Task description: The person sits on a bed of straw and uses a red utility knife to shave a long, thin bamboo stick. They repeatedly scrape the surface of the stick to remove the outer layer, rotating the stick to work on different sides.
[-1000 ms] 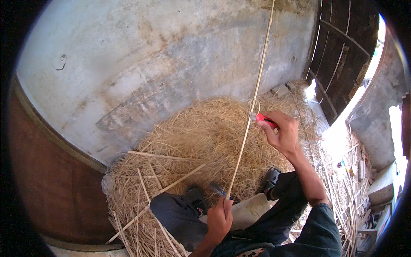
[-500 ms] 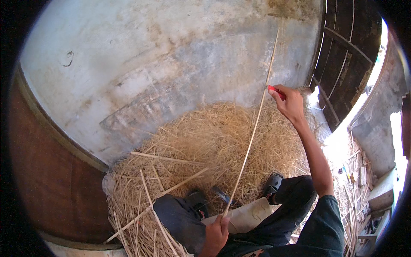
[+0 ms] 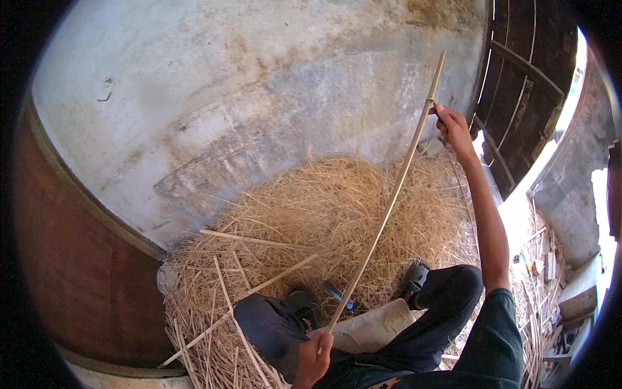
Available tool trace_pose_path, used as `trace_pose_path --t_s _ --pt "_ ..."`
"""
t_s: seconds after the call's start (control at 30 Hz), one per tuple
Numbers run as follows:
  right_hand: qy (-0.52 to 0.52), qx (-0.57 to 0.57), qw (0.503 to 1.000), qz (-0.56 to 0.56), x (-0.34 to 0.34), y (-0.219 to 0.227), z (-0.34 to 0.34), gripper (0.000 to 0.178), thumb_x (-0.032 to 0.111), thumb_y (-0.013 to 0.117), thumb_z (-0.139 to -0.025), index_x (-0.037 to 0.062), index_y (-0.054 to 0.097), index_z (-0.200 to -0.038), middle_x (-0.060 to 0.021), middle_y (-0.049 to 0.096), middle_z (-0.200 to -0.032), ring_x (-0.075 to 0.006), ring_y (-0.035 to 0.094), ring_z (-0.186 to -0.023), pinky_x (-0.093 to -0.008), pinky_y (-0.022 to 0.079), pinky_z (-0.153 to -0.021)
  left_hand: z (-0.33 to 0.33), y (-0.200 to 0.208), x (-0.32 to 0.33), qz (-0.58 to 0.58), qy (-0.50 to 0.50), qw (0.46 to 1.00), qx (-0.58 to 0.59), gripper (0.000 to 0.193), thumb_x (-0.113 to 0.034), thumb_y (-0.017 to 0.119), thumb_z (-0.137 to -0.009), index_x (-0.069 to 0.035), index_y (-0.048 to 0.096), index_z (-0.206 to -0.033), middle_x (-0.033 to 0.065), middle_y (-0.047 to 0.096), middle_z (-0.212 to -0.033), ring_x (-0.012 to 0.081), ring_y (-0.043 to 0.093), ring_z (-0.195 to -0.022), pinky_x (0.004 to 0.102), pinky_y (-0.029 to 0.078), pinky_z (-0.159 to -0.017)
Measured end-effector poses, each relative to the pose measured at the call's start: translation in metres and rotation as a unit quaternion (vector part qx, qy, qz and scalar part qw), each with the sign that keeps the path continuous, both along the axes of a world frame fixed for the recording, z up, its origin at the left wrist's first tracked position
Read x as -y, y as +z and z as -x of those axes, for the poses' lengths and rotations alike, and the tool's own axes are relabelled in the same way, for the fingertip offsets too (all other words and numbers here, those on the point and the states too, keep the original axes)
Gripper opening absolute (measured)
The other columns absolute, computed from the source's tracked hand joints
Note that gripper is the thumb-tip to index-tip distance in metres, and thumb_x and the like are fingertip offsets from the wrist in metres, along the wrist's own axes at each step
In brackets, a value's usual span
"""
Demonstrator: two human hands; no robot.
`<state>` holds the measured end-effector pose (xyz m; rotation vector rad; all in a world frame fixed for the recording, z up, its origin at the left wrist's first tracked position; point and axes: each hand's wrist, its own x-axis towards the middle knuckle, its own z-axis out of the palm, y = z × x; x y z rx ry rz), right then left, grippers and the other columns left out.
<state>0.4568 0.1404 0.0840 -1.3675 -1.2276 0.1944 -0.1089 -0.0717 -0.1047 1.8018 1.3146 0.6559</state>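
Note:
My left hand (image 3: 313, 358) is closed round the lower end of a long pale bamboo strip (image 3: 382, 220). The strip slants up and to the right, away from my body, and its narrow tip stands before the wall. Higher up, my right hand (image 3: 452, 126) pinches a small tool, its end dark at the fingertips and touching the strip's right edge below the tip. Most of this tool is hidden by the fingers. Between my legs lies a pale curved piece (image 3: 372, 327), below the strip. Beside it, partly behind the strip, is a blue and dark object (image 3: 339, 295).
Thin shavings (image 3: 317, 207) are heaped against the stained wall (image 3: 194, 97). Several cut strips (image 3: 259, 241) lie crossed at my left knee. A brown panel (image 3: 91, 259) stands at the left, a dark wooden door (image 3: 518, 84) at the far right. More strips litter the floor on the right.
My right hand has moved up and slightly right along the strip. The strip has turned to show a broader face, its tip now further right. The tool's red part no longer shows.

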Motion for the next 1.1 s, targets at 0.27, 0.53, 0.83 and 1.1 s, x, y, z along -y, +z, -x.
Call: trace_pose_path --t_s 0.27,0.53,0.83,1.1 --pt "0.134 -0.271 0.951 0.061 0.061 0.008 0.058 0.048 0.052 0.051 -0.107 0.0086 0.063 -0.123 0.0084 0.040 -0.071 -0.0026 0.030 -0.053 -0.0218 0.023 -0.049 -0.011 0.022 -0.030 0.016 -0.015 0.996 0.089 0.046 -0.044 0.058 -0.105 -0.003 0.058 -0.084 0.0085 0.047 -0.056 0.0183 0.048 -0.045 0.0384 0.035 -0.047" --pt "-0.028 0.050 0.997 0.044 0.083 -0.011 0.081 0.039 0.032 0.071 -0.099 0.0072 0.066 -0.129 -0.0028 0.069 -0.100 -0.0102 0.062 -0.085 -0.0257 0.047 -0.076 -0.021 0.026 -0.040 -0.058 0.050 0.994 0.078 0.040 -0.039 0.068 -0.101 -0.003 0.058 -0.085 0.0076 0.050 -0.059 0.0147 0.046 -0.050 0.0369 0.037 -0.049" --pt "-0.001 -0.225 0.974 0.002 0.053 0.056 0.058 0.061 0.055 0.058 -0.102 0.0010 0.066 -0.129 -0.0050 0.069 -0.089 -0.0019 0.026 -0.044 -0.0222 0.021 -0.042 0.009 -0.007 -0.030 -0.148 0.066 0.986 0.046 0.039 -0.039 0.076 -0.095 -0.005 0.061 -0.083 0.0077 0.053 -0.062 0.0217 0.047 -0.048 0.0394 0.041 -0.049" --pt "0.002 -0.151 0.987 0.047 0.045 0.049 0.046 0.032 0.036 0.072 -0.099 0.0046 0.074 -0.100 0.0087 0.043 -0.058 -0.0035 0.029 -0.048 -0.0264 0.020 -0.047 0.047 -0.005 -0.018 -0.224 0.079 0.969 -0.062 0.039 -0.040 0.078 -0.091 -0.005 0.062 -0.082 0.0114 0.058 -0.065 0.0315 0.059 -0.054 0.0422 0.046 -0.050"
